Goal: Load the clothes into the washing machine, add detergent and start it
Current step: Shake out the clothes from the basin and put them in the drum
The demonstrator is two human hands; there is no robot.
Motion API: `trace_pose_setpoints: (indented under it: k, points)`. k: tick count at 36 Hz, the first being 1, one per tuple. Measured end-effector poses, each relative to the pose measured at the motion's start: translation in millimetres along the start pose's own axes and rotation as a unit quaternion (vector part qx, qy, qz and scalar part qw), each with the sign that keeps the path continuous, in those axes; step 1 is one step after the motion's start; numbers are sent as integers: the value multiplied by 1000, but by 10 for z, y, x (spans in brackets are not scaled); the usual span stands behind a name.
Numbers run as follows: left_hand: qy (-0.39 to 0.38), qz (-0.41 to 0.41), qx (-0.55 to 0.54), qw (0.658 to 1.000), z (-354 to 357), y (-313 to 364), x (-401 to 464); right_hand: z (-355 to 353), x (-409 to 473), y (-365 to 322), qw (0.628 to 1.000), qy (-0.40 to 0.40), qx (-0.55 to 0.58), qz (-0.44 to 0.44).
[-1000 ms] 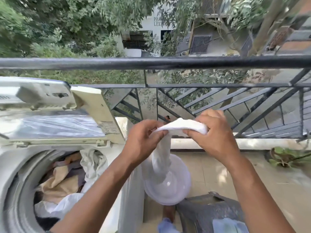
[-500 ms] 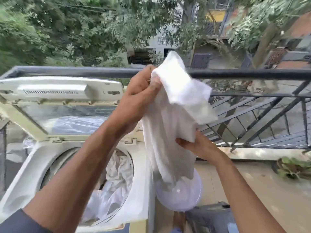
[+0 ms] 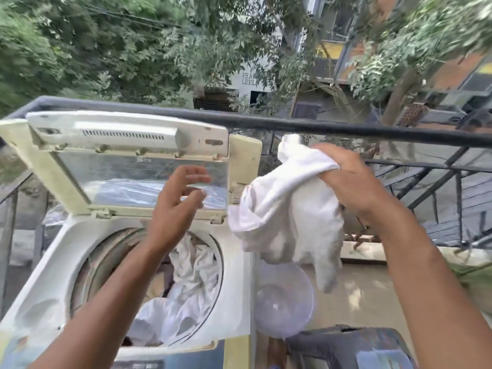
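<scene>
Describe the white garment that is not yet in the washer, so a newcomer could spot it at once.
Start at the open washer on the left, its drum holding pale clothes. Look right of its raised lid: the right hand grips a white garment in the air, before the railing. Unlike the drum's clothes, it hangs free above a round clear tub.

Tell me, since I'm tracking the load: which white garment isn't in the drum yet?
The white cloth gripped by the right hand, hanging right of the washer; the other whites lie inside the drum.
</scene>
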State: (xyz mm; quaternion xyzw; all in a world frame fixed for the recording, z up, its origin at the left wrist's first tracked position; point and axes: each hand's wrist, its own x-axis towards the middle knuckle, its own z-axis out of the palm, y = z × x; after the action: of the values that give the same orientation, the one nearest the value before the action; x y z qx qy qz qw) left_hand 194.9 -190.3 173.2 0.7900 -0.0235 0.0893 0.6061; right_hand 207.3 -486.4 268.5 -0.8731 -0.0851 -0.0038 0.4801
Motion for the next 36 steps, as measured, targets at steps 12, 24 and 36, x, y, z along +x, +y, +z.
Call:
trace_pose_setpoints:
  k: [12,24,36]
  points:
    - [-226,10,29,974,166,19,-278,352,-32,-840,959,-44,235,-155]
    - [-12,-54,-227,972,-168,-9,-291,668,-125,-768,932,-60,341,-109]
    - [-14,-21,-356,934,-783,-64,-222,1616,-327,14,946,-115,200,229]
